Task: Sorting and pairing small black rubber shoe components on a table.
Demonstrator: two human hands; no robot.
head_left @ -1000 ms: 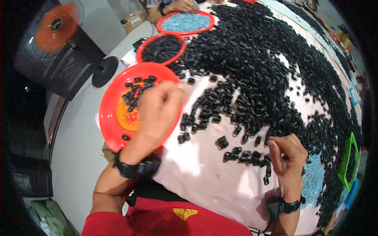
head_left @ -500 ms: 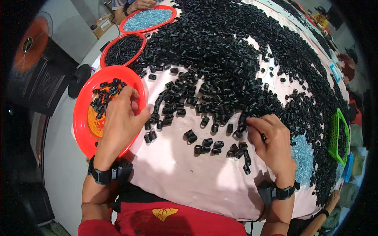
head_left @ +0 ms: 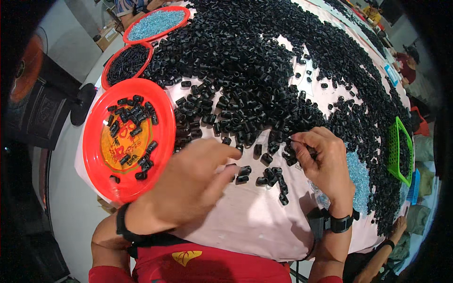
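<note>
My left hand (head_left: 196, 177), blurred by motion, reaches over the table with thumb and fingers apart. Its fingertips are around a few loose small black tube-shaped pieces (head_left: 244, 170) on the pale pink cloth. To its left lies a red plate (head_left: 165, 111) with an orange centre, holding several scattered black pieces. My right hand (head_left: 325, 162) is at the near edge of the big heap of black pieces (head_left: 255, 85). Its thumb and index finger pinch at a black piece; a dark bit also shows inside the curled fingers, mostly hidden.
Behind the plate stand a red-rimmed tray of thin black parts (head_left: 127, 65) and another of clear bluish bits (head_left: 158, 25). More bluish bits (head_left: 357, 181) lie right of my right hand, with a green basket (head_left: 399, 151) beyond. Other people's arms (head_left: 384, 257) show at the edges.
My left hand has moved right from the red plate to the loose pieces, uncovering the black pieces on the plate. The right hand stays by the heap. The view has shifted slightly.
</note>
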